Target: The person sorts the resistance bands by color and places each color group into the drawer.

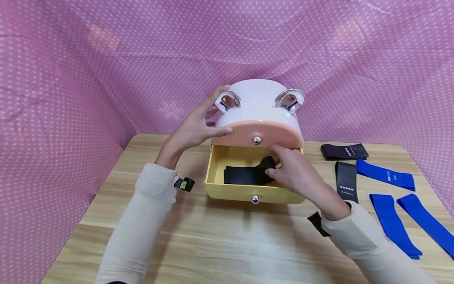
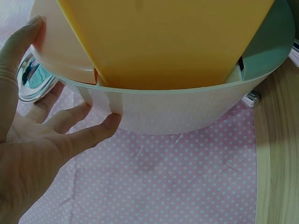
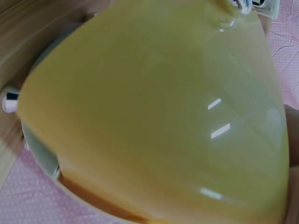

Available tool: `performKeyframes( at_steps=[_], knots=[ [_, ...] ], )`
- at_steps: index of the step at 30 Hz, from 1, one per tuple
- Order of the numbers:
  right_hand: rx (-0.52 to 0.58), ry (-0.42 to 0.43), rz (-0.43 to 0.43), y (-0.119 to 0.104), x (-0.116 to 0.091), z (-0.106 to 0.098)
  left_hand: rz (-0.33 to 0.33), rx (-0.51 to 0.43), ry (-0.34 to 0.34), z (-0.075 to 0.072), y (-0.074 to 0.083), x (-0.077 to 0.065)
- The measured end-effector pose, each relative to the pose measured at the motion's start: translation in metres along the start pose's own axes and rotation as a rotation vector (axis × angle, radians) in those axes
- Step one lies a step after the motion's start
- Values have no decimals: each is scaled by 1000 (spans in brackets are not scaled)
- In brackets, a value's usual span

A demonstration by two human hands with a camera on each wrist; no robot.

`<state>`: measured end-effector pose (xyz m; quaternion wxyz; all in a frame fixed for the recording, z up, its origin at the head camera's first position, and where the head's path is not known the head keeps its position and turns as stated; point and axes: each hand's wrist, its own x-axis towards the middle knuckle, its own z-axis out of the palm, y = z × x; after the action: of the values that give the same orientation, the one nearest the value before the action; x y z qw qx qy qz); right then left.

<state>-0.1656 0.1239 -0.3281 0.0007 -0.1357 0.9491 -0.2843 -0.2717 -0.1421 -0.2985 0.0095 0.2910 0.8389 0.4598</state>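
A white storage box (image 1: pixel 258 98) with silver ear-shaped handles and a peach upper drawer (image 1: pixel 241 134) stands on the table. Its yellow lower drawer (image 1: pixel 227 192) is pulled out. My left hand (image 1: pixel 191 128) grips the box's left side, thumb on the peach front and fingertips along the white wall (image 2: pixel 163 112). Inside the yellow drawer lies a folded black resistance band (image 1: pixel 242 175), its right end raised and bent. My right hand (image 1: pixel 296 167) reaches over the drawer's right side and pinches that end between thumb and fingers. The right wrist view is filled by the drawer's yellow outside (image 3: pixel 154 107).
Right of the box lie two black bands, one (image 1: pixel 342 151) behind the other (image 1: pixel 345 177), the nearer marked X-Heavy. Blue bands (image 1: pixel 386 175) lie farther right, two of them (image 1: pixel 391 221) nearer the front. Pink dotted cloth (image 1: pixel 170 51) hangs behind the wooden table (image 1: pixel 198 244).
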Motion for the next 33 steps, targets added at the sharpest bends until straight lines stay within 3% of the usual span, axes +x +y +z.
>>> performKeyframes(
  at_steps=[12,19,28,33],
  knots=[
    [44,-35,45,2,-15,-17,3,-11,1,0,-2,0],
    [84,44,17,11,-28,-38,-1,-15,2,1,-2,1],
    [104,154,48,47,-43,-65,0,-28,4,0,-4,1],
    [43,148,107,78,-43,-75,4,-35,1,0,-4,2]
  ],
)
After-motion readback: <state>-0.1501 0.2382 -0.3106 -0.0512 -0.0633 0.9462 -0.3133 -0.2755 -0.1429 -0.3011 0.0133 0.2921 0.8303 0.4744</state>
